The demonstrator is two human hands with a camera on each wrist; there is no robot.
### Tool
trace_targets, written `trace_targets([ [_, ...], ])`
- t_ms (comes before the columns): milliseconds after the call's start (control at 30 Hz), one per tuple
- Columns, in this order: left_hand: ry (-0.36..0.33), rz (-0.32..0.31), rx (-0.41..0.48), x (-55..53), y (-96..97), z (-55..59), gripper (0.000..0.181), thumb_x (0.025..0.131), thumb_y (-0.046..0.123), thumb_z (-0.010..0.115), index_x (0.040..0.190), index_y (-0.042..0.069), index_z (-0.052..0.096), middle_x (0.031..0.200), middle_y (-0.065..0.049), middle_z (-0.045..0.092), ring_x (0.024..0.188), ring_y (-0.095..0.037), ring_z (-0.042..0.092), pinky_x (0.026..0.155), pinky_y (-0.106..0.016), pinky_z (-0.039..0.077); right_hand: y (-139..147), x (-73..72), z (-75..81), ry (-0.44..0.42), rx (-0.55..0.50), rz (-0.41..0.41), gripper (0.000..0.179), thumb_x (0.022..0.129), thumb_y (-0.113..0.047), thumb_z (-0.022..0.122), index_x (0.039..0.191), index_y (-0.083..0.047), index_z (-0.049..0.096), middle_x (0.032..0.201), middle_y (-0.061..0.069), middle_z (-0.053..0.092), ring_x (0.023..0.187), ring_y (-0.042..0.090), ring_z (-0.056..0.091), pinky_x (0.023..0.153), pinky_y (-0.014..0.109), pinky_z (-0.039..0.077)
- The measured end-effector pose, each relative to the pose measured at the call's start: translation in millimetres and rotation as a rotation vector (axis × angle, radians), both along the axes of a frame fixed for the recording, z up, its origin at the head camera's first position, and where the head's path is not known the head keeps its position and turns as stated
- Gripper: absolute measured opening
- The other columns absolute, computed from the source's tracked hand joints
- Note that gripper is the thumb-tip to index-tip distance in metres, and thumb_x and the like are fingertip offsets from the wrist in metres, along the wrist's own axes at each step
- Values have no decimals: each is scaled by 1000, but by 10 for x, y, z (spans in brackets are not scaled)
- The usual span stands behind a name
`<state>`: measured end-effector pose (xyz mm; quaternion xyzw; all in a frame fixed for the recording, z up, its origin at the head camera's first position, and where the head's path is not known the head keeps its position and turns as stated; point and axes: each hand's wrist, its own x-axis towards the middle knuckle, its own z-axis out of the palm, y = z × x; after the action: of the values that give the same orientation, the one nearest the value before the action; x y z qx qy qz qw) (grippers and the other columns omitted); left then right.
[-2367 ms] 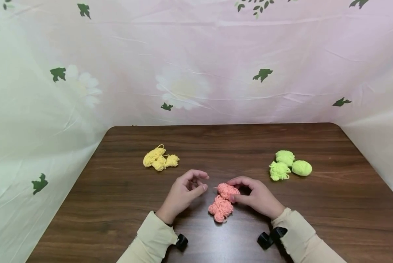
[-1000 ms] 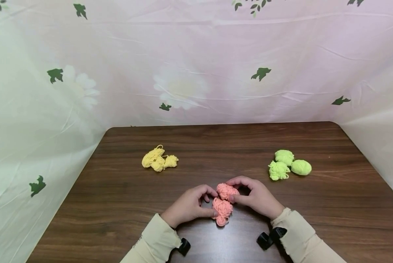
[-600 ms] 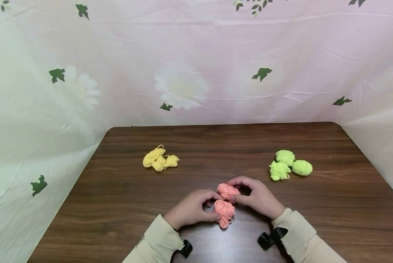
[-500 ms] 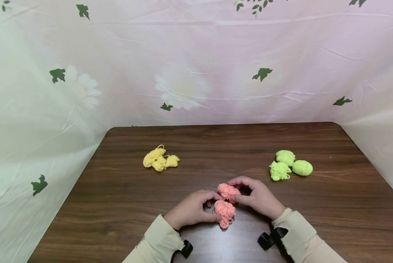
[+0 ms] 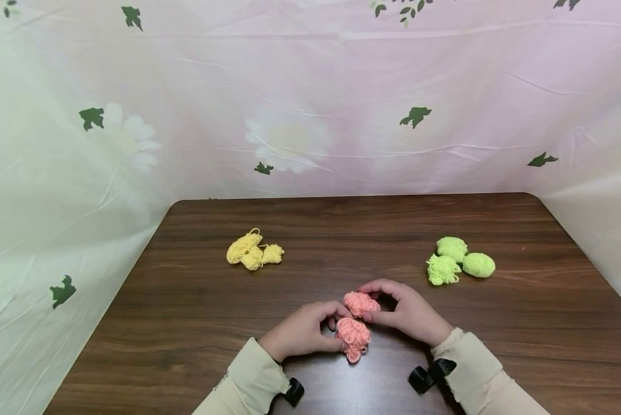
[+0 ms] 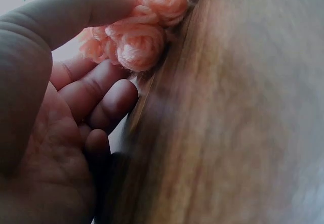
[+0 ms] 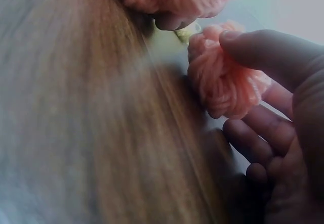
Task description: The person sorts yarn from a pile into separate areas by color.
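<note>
Two small coral-pink balls of yarn lie close together near the front middle of the table. My left hand [image 5: 307, 328] pinches the nearer ball of yarn [image 5: 354, 335] between thumb and fingers, from its left side. The farther ball of yarn [image 5: 358, 303] is held by my right hand [image 5: 409, 311], its thumb in front and index finger behind. In the left wrist view, loops and a small round knot of the nearer yarn [image 6: 139, 44] show under the thumb. The right wrist view has the farther yarn [image 7: 223, 80] between thumb and fingers.
A cluster of yellow yarn [image 5: 250, 252] lies at the back left of the brown wooden table [image 5: 185, 323]. Several lime-green yarn balls [image 5: 451, 249] sit together at the back right. A floral cloth [image 5: 310, 104] hangs behind and along the sides.
My left hand came in from the left, took hold of the nearer coral yarn and shifted it slightly toward me. My right hand has stayed on the farther ball.
</note>
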<state>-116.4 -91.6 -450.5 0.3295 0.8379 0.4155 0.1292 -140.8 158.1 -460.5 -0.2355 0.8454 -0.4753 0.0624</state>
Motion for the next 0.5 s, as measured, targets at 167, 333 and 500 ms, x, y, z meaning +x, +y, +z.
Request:
trace_targets([
  [167,-29,1,38,-5,-6,-11,36,73,22,78,103,26,59,86,15,56,80,-2,54,71,-18,46,5,-5,0,47,22,29,46,72,-43,77,113,-31,61,105,-18,60,97,7,56,85,29,44],
  [333,-39,0,45,-4,-23,4,35,73,22,77,103,26,58,86,15,56,80,-2,54,71,-18,46,1,-1,20,50,48,12,45,72,-45,77,112,-33,61,106,-20,60,99,6,55,87,30,44],
  [500,-52,2,45,-8,-31,5,36,73,24,78,103,27,58,88,14,56,81,-3,54,73,-19,46,9,3,17,51,66,-14,40,74,-44,76,110,-36,61,107,-22,60,103,5,55,89,32,44],
])
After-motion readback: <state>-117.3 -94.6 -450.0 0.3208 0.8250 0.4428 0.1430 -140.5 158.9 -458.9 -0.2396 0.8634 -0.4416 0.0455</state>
